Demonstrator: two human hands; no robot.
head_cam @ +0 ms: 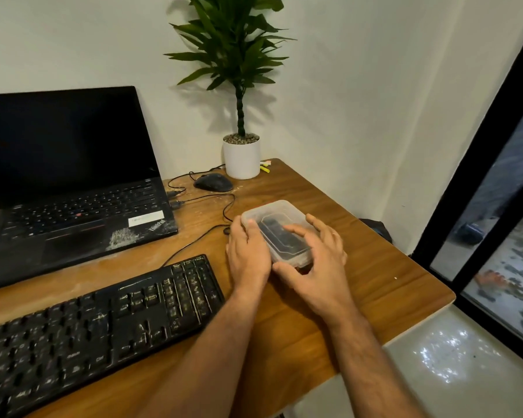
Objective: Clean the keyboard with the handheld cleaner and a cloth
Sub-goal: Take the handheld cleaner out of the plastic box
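Observation:
A black keyboard (pixel 97 324), speckled with dust and crumbs, lies at the lower left of the wooden desk (pixel 360 267). To its right stands a translucent plastic box (pixel 272 214) with its lid on, and a dark object (pixel 280 233) shows through it. My left hand (pixel 248 254) holds the box's left side, with the thumb and fingers curled over that edge. My right hand (pixel 317 260) arches over the lid from the right, thumb against the near corner, fingers spread and slightly blurred. No cloth is in view.
An open black laptop (pixel 73 182), dusty near its right palm rest, sits behind the keyboard. A black mouse (pixel 213 182) and loose cables (pixel 224 206) lie beyond the box. A potted plant (pixel 241 158) stands at the back. The desk's edge drops off at the right.

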